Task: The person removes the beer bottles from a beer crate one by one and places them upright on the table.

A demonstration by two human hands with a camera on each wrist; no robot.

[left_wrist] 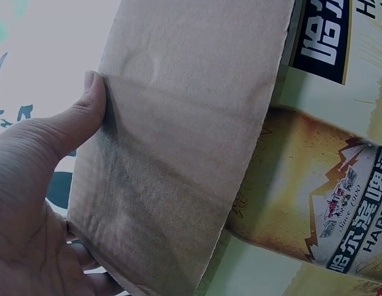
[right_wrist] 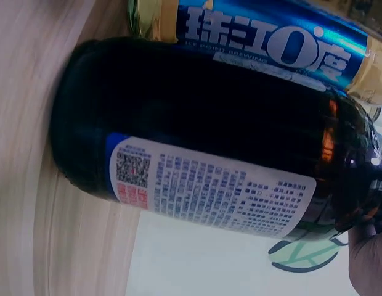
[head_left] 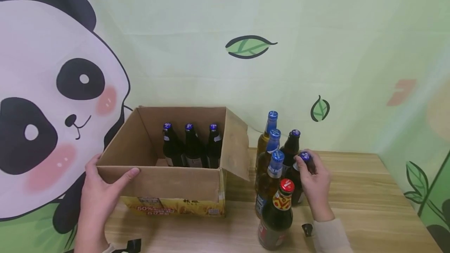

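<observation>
My left hand grips the front left corner of an open cardboard box, thumb over the front flap and fingers at the side. In the left wrist view the thumb presses the edge of the brown flap. Three dark beer bottles with blue caps stand inside, against the box's right part. My right hand pinches the neck of another dark beer bottle with a blue cap. A printed white label shows on its side. It overlaps a blue-labelled bottle in the right wrist view.
Right of the box stand three amber bottles with light blue caps, a dark bottle behind, and a red-capped bottle in front. The box's right flap sticks outward. A printed backdrop hangs behind the wooden table.
</observation>
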